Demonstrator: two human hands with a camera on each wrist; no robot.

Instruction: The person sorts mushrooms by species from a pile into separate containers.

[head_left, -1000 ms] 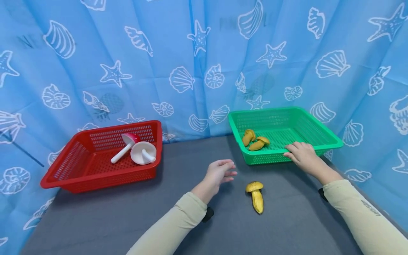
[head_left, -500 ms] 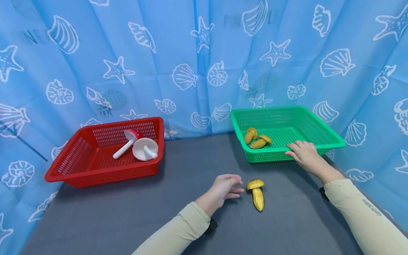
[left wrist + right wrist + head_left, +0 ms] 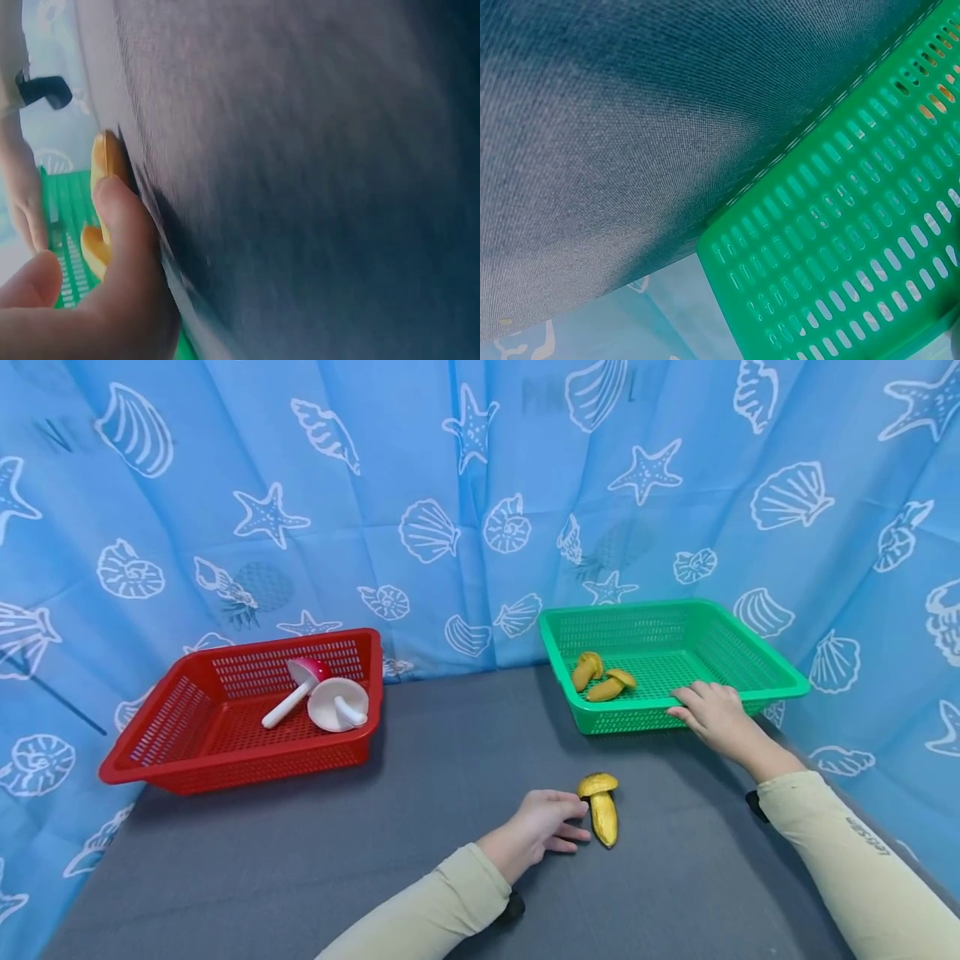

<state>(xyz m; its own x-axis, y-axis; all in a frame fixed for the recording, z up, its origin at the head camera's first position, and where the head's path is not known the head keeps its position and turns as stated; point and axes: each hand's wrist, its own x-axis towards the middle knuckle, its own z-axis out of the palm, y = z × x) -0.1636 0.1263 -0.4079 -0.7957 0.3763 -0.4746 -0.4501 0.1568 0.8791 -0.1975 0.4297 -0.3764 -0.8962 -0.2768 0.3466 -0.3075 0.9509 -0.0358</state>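
Note:
A yellow mushroom [image 3: 603, 818] with a rounded cap lies on the grey cloth, stem towards me. My left hand [image 3: 542, 831] is just left of it, thumb and fingers apart, fingertips right at the stem. In the left wrist view the left thumb and a finger overlap the mushroom [image 3: 106, 156]. My right hand [image 3: 716, 722] grips the front rim of the green basket [image 3: 630, 720], fingers over the edge and thumb outside. The basket's slotted wall [image 3: 832, 232] fills much of the right wrist view; that hand is hidden there. Two brownish-yellow mushrooms [image 3: 611, 685] lie inside its left end.
At the left stands a red basket [image 3: 247, 770] with a red-capped mushroom [image 3: 296, 693] and a white mushroom [image 3: 324, 706] inside. A blue curtain [image 3: 465, 527] with shell prints hangs behind the table [image 3: 450, 743].
My left hand has moved right and towards me, from beside the green basket's corner to the yellow mushroom's stem. The right hand stays on the basket rim.

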